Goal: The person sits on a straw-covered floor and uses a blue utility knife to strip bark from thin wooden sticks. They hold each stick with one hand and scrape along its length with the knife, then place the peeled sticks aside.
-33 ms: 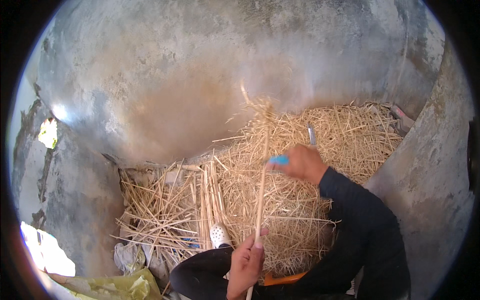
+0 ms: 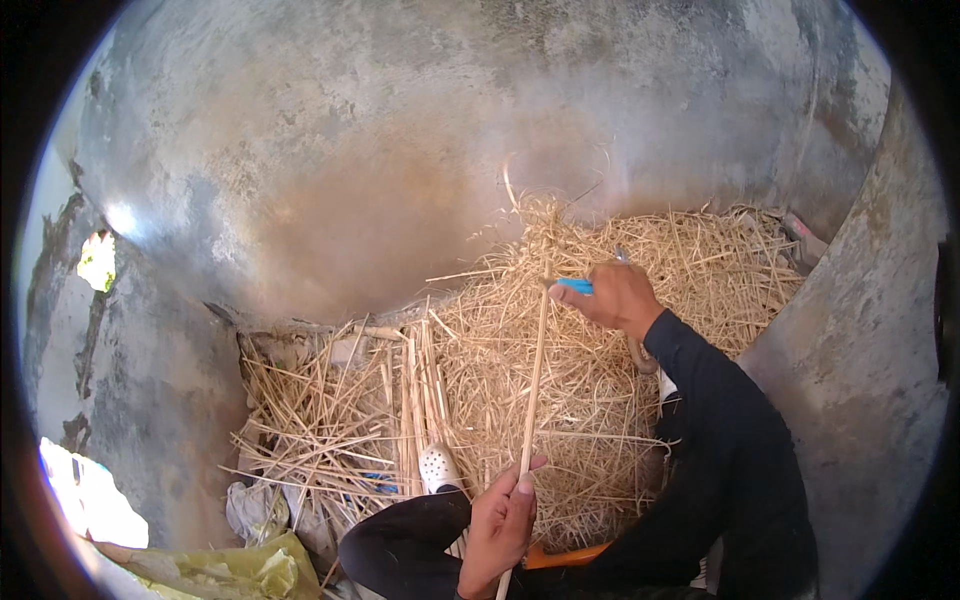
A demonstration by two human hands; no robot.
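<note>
- Holding pale stick (image 2: 537,380) aslant between both hands, above heap of straw-like shavings (image 2: 600,400), far end pointed toward grey wall (image 2: 380,130).
- With left hand (image 2: 500,525), clasping pale stick near its lower end; grip wrapped closed around it, with thumb lengthwise on top and a short end out below.
- With right hand (image 2: 622,298), clenching blue tool (image 2: 574,287) in a closed grip, pinched between thumb and fingers; placing its dark edge at upper part of pale stick. Cannot tell depth of bite.
- Noting curled strips (image 2: 545,212) bunched around far end of pale stick, apparently not yet detached.
- Judging stretch between the hands as mostly done: looks bare and even on the visible side. Cannot see the underside.
- Judging frayed far end as left to clear; also short length under and below left hand, hidden in part.
- Counting row of straight sticks (image 2: 412,410), just beside white clog (image 2: 438,470), as probably finished, by clean look and neat lie.
- Recording criss-crossed stick pile (image 2: 318,452) farther left; cannot tell whether worked or waiting.
- Reading broad spread of shavings as sign of much already stripped; no exact tally possible.
</note>
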